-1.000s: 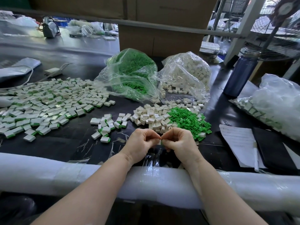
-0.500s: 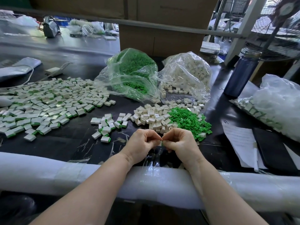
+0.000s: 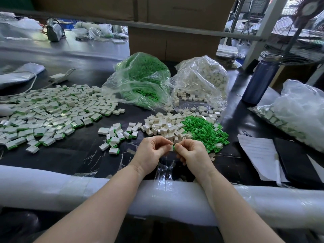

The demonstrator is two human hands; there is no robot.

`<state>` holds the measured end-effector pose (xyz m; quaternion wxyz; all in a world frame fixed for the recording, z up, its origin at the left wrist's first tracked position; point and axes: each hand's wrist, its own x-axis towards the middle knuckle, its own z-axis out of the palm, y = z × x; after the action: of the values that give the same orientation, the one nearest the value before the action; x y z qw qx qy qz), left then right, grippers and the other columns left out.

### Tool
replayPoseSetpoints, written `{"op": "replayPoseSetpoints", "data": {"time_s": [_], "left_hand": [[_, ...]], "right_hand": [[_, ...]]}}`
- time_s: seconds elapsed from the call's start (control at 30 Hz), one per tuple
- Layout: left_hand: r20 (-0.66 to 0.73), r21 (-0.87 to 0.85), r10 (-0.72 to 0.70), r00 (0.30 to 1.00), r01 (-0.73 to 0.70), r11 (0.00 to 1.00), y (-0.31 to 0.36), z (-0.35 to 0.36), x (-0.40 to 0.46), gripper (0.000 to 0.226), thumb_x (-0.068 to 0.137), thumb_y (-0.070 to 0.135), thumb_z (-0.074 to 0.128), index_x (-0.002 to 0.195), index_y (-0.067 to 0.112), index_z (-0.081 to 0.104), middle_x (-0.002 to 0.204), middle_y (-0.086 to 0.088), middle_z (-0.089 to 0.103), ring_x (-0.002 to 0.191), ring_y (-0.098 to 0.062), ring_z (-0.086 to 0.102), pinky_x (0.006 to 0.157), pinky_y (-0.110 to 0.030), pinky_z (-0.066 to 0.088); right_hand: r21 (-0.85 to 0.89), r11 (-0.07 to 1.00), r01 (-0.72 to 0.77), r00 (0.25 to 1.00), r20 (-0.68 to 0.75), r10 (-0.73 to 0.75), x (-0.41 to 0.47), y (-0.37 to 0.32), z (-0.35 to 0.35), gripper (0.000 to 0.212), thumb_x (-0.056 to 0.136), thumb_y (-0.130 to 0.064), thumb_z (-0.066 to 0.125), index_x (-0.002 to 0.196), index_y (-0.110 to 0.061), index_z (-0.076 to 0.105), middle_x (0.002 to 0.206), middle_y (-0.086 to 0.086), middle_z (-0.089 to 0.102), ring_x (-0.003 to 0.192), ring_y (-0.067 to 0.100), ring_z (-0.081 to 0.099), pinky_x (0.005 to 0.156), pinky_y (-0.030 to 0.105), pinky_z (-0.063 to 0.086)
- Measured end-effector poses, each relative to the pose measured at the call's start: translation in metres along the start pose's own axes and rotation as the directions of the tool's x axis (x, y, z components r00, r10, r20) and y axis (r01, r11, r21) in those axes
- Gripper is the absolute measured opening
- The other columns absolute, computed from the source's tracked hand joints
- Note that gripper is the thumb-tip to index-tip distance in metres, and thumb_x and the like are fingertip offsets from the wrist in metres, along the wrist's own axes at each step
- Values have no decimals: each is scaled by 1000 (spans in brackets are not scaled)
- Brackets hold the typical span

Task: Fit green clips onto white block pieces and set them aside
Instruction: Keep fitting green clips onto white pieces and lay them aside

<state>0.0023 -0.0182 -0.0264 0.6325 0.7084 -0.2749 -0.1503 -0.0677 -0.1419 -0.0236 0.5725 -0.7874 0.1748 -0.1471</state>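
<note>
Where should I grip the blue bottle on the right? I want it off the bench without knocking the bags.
Probably round the middle of the blue bottle's upright, straight-sided body, coming from its near left side: that side faces open table, while the bag of finished pieces crowds its right.

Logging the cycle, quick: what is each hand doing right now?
Left hand: pinching the white block.
Right hand: pinching the green clip against that block.
</note>
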Motion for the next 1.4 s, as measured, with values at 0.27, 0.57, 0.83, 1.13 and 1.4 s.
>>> {"op": "replayPoseSetpoints", "data": {"time_s": [0.27, 0.57, 0.83, 1.13, 1.4], "left_hand": [[61, 79, 3, 998, -8, 997, -3, -2, 0, 21, 83, 1, 64, 76, 20, 68, 73, 5, 67, 66, 3, 61, 69, -12, 47], [80, 126, 21, 997, -31, 992, -2, -3, 0, 21, 82, 0, 65, 74, 20, 68, 71, 7, 65, 64, 5, 58, 68, -10, 45], [69, 127, 20, 997, -29, 991, -2, -2, 0, 18, 83, 1, 65, 76, 18, 68, 72, 5, 65, 65, 3, 58, 70, -12, 47], [88, 151, 15, 996, -28, 988, 0, -4, -1, 17, 83, 1, 65, 77, 16, 67, 72, 6, 65, 64, 5, 58, 70, -11, 47], [71, 183, 30, 997, -42, 982, -1, -2, -1, 15, 84, 3, 64, 80, 16, 68, 75, 4, 66, 70, -4, 59, 75, -17, 50]], "right_hand": [[-60, 998, -7, 998, 67, 11, -1, -3, -2, 27, 89, -8, 59, 62, -15, 59, 54, 0, 50, 51, 9, 42, 52, 22, 36], [-108, 994, 12, 995, 103, -1, 2, 0, -3, 32, 88, -7, 59, 58, -18, 56, 52, -1, 49, 48, 8, 40, 50, 21, 34], [-64, 998, 16, 995, 98, -10, 3, 2, -4, 33, 88, -6, 59, 57, -17, 56, 50, -1, 48, 43, 4, 39, 46, 18, 33], [-59, 998, 20, 995, 99, -14, 1, 0, -4, 33, 87, -5, 59, 56, -16, 55, 51, 0, 47, 41, 2, 37, 46, 16, 32], [-78, 997, 26, 997, 72, -20, 3, 1, -1, 29, 87, -7, 60, 58, -15, 57, 52, 0, 48, 50, 10, 41, 51, 24, 34]]}}
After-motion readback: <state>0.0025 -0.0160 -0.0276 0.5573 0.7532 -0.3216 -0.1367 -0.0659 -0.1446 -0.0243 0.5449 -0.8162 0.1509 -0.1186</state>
